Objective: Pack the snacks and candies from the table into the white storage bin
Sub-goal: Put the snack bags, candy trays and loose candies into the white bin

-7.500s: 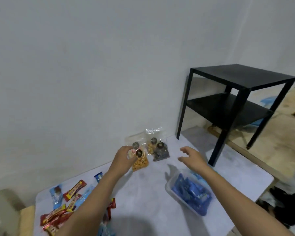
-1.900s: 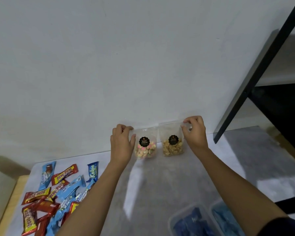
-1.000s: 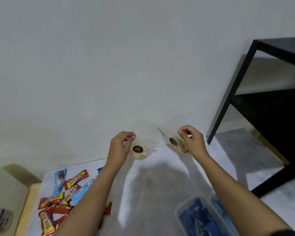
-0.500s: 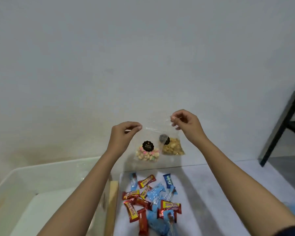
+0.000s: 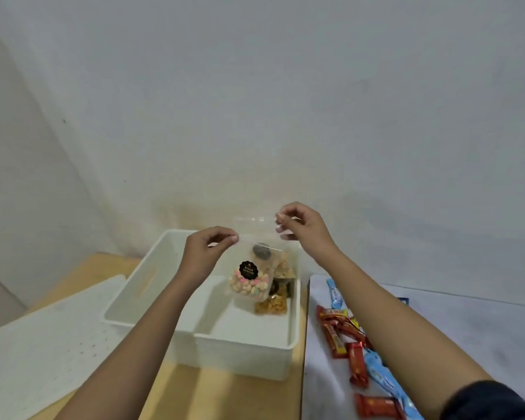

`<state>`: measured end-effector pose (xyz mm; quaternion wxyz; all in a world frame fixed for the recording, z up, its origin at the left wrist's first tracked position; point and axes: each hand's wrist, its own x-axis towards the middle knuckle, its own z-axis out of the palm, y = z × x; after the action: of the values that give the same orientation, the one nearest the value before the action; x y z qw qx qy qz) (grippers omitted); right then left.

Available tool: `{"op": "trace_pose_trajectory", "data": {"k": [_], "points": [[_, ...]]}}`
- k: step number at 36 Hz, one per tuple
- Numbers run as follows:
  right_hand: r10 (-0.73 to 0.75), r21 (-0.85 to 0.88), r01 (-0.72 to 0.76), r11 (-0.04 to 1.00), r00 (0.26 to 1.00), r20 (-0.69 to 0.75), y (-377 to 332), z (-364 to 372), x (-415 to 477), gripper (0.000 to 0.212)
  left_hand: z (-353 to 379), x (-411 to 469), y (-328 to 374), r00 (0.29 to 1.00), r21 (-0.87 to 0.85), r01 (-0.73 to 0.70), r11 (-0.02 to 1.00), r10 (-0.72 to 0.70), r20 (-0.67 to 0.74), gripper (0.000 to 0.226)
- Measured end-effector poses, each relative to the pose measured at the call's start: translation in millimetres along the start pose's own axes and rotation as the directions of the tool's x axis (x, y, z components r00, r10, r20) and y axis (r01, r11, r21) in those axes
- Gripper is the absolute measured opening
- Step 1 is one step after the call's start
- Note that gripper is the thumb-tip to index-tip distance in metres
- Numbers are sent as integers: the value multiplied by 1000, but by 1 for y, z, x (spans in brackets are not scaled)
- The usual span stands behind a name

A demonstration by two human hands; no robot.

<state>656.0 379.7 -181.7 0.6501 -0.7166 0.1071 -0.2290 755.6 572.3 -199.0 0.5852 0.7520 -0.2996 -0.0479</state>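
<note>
Left hand (image 5: 205,254) pinches the pastel-snack pouch (image 5: 249,284), right hand (image 5: 303,230) the second pouch (image 5: 282,266), at top seams (light, floppy, contents probably crushable) over the white storage bin (image 5: 240,341).

sticker (image 5: 248,269) on snack pouch (image 5: 249,287): "Biskuit", rest blurred | red wrapper (image 5: 334,312): "g-beng"

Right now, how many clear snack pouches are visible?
4: biscuit pouch in the left hand; brown-snack pouch in the right hand; golden-snack pouch and dark pouch in the white bin, partly hidden; maybe more.
</note>
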Motion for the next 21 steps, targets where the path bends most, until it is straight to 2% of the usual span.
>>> {"op": "trace_pose_trajectory", "data": {"k": [3, 5, 8, 10, 16, 21], "points": [[86, -84, -81, 993, 994, 61, 23, 17, -3, 17, -7, -11, -26, 999, 11, 48, 999, -49, 14, 9], [131, -217, -112, 970, 989, 74, 41, 18, -7, 19, -6, -17, -44, 994, 18, 95, 995, -95, 46, 10], [160, -465, -102, 880, 983, 87, 63, 9, -13, 24, 2, -23, -68, 976, 43, 187, 981, -190, 105, 15], [186, -551, -107, 827, 978, 89, 75, 2, -17, 19, 12, -23, -79, 959, 52, 245, 968, -250, 133, 17], [152, -630, -93, 771, 987, 42, 89, -9, -13, 15, 46, -15, -91, 940, 77, 275, 958, -285, 186, 5], [142, -701, -91, 707, 990, 15, 98, -14, -3, 9, 63, -9, -103, 930, 21, 345, 938, -345, 129, 6]]}}
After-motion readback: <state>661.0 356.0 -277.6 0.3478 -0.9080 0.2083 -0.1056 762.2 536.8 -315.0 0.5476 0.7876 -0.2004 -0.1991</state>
